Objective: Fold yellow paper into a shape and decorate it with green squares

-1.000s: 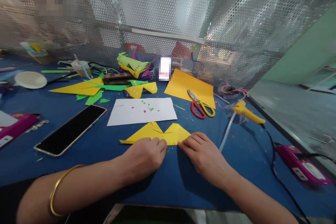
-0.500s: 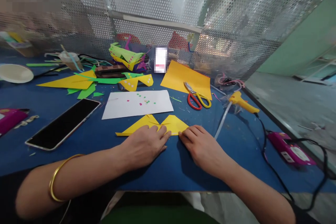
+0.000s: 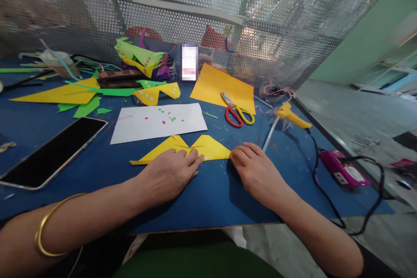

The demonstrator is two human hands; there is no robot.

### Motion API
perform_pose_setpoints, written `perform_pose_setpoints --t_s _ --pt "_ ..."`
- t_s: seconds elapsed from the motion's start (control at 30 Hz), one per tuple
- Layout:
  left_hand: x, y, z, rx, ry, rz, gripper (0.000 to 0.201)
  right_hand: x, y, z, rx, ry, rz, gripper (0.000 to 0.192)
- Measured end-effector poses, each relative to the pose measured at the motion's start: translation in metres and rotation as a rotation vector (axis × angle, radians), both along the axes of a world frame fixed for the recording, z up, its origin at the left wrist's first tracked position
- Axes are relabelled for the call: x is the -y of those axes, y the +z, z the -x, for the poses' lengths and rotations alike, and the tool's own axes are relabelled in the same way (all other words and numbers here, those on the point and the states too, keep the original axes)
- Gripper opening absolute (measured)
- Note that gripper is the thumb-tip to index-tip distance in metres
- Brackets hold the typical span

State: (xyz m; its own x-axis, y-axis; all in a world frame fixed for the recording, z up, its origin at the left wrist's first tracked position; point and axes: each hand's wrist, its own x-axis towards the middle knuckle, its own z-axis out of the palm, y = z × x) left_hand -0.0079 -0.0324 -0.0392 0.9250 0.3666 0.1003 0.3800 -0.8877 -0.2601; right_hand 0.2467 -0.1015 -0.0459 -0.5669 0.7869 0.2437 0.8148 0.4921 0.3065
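A folded piece of yellow paper (image 3: 211, 147) with two peaks and a notch between them lies flat on the blue table before me. My left hand (image 3: 172, 169) presses on its lower middle edge, fingers curled and held together, covering part of the paper. At the paper's right tip, my right hand (image 3: 257, 173) has its fingers bunched together on the point. Just beyond is a white sheet (image 3: 130, 128) dotted with small green and pink paper bits. Scissors (image 3: 239, 115) with one red and one yellow handle rest behind my right hand.
A black-screened phone (image 3: 54, 152) lies at left. Behind are yellow and green paper pieces (image 3: 65, 93), a dotted yellow cut-out (image 3: 151, 95), an orange-yellow sheet (image 3: 224, 84) and a lit phone (image 3: 189, 63). A yellow glue gun (image 3: 293, 118) and a corded magenta box (image 3: 345, 171) sit right.
My right hand has slid rightward along the paper's lower edge to its tip. The left hand stays pressed at the middle. The whole view has shifted a little.
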Motion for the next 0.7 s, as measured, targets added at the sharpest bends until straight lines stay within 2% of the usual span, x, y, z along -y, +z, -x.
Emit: perform_pose_setpoints --t_s 0.1,0.23,0.33,0.47,0.53,0.7 --pt "-0.007 -0.003 0.005 0.045 0.001 -0.04 0.034 -0.003 0.002 0.002 0.025 -0.015 -0.051 0.019" --pt "-0.011 -0.004 0.009 0.15 0.009 0.023 0.022 -0.008 0.008 0.014 0.08 0.027 -0.161 0.021" --pt "-0.01 -0.001 0.007 0.146 0.097 0.077 0.017 -0.013 0.012 0.028 0.113 0.181 -0.192 0.023" --pt "-0.011 0.002 0.006 0.161 0.181 0.142 0.016 -0.025 0.012 0.042 0.156 0.405 -0.154 0.026" --pt "-0.014 0.002 0.006 0.162 0.192 0.18 0.018 -0.03 0.01 0.046 0.166 0.418 -0.115 0.027" --pt "-0.019 0.005 0.011 0.211 0.161 0.348 0.019 -0.037 0.003 0.051 0.069 0.336 -0.099 0.03"
